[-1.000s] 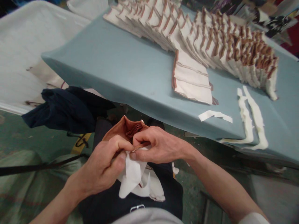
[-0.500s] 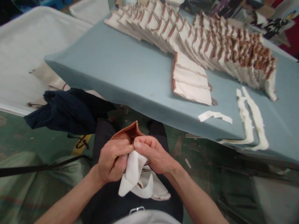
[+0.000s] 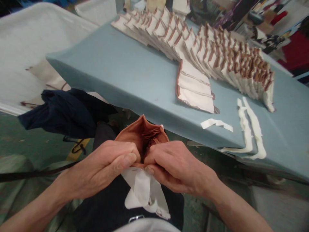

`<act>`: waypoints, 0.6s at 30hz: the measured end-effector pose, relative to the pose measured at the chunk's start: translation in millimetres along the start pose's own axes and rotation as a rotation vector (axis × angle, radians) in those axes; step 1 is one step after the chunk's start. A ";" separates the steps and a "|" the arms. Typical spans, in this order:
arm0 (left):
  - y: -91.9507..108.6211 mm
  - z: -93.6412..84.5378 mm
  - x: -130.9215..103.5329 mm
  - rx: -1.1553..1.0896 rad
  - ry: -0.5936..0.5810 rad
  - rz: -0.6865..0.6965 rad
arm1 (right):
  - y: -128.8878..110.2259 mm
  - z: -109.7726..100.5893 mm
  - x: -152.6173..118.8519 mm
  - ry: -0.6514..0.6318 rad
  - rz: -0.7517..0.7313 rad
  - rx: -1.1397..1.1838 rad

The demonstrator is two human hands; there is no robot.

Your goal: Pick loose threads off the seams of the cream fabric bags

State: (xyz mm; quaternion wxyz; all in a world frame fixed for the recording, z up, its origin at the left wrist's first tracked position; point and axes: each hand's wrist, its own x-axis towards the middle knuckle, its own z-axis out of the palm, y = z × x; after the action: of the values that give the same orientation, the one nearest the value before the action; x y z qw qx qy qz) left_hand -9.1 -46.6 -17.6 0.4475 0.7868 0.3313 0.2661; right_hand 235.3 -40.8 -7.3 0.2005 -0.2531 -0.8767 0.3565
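Note:
Between my hands is a fabric pouch, brown inside and pale outside, its mouth spread toward the table. My left hand is closed on the near rim at its left part. Close beside it, my right hand pinches the same rim, thumb outside and fingers inside. Folded brown cloth shows within the pouch. A white strip hangs in a loop from the near rim, over my lap. The pouch's lower part is partly hidden by the strip and my hands.
A blue-covered table stands ahead. Long rows of pale, brown-edged fabric pieces lie on it, with a folded piece in front. White strips lie at the right. Dark blue cloth hangs by a white bin at left.
The pouch has risen toward the table and its mouth has spread wider. Both hands have shifted from fingertip pinches to fuller grips along the near rim.

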 end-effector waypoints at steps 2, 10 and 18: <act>-0.3 2.4 1.9 0.085 0.012 0.066 | -2.1 -0.8 -1.2 0.015 -0.027 -0.095; -8.0 17.2 -9.2 0.404 0.124 0.312 | 6.3 9.6 -8.9 0.015 -0.038 -0.002; -13.0 13.1 -7.7 0.138 -0.019 0.107 | 1.5 7.4 -6.3 0.038 -0.091 -0.222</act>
State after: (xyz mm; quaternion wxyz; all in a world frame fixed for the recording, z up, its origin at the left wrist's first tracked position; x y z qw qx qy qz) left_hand -8.3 -54.4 -35.9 0.3805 0.8349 0.3022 0.2586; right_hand 236.8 -47.5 -14.3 0.2037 -0.2404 -0.9174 0.2430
